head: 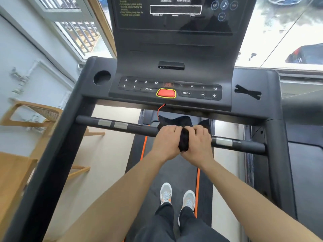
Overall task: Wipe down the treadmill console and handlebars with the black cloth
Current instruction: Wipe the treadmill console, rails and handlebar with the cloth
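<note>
Black cloth (183, 140) draped over handlebar (122, 125), bunched between hands; left hand (167, 139) and right hand (199, 142) curled, gripping cloth-covered bar; console (171, 89) beyond.

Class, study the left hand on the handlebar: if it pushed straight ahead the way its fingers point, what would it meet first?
Past the black cloth it grips, the left hand would probably reach the front edge of the console near the red cord; depth is unclear.
</note>
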A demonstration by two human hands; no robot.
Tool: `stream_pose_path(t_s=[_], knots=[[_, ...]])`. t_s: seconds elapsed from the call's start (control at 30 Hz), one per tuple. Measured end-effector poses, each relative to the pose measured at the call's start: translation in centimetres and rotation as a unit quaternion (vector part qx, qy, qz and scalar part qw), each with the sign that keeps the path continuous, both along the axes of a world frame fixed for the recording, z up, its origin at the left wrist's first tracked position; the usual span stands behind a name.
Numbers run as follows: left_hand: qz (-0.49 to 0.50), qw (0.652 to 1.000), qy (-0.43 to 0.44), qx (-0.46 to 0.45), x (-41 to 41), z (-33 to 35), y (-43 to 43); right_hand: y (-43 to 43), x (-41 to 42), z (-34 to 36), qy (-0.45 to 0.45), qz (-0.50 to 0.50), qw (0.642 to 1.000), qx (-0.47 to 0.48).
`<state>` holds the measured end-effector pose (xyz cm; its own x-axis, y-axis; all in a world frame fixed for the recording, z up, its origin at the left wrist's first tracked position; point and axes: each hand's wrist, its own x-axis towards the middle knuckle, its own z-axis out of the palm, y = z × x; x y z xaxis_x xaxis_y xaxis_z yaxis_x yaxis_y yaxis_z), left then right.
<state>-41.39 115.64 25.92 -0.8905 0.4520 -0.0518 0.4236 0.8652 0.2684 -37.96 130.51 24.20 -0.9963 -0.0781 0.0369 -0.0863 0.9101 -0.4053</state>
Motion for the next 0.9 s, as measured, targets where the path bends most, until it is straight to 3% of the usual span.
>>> stream_pose_path(t_s=[0.13, 0.3, 0.43, 0.53, 0.6, 0.67, 0.8, 0.9], knots=[[0.052, 0.996, -0.041, 0.053, 1.2, 1.8, -0.2, 1.2, 0.6, 1.2, -0.036, 0.018, 0.996, -0.075], [0.097, 0.99, -0.097, 0.013, 1.5, 3.9, 0.2, 2.3, -1.1, 2.5, -0.106, -0.01, 0.981, -0.164], [0.095, 0.984, -0.145, -0.036, 1.5, 4.1, 0.3, 2.5, -1.7, 3.0, -0.088, -0.03, 0.989, -0.117], [0.099, 0.974, -0.202, -0.027, 1.4, 4.5, 0.4, 2.6, -2.8, 3.7, -0.152, -0.005, 0.988, -0.034], [0.121, 0.977, -0.176, -0.01, 1.3, 4.4, 0.4, 2.5, -3.5, 4.3, -0.177, 0.034, 0.983, 0.021], [0.142, 0.984, -0.106, -0.016, 1.2, 4.4, 0.2, 2.4, -3.7, 4.7, -0.168, 0.039, 0.985, 0.009], [0.13, 0.991, -0.004, -0.044, 1.4, 3.9, -0.6, 1.6, -1.8, 5.0, -0.061, 0.025, 0.997, -0.046], [0.118, 0.991, 0.035, 0.056, 1.6, 3.8, -1.7, 0.3, 0.3, 6.3, -0.027, 0.057, 0.996, -0.07]])
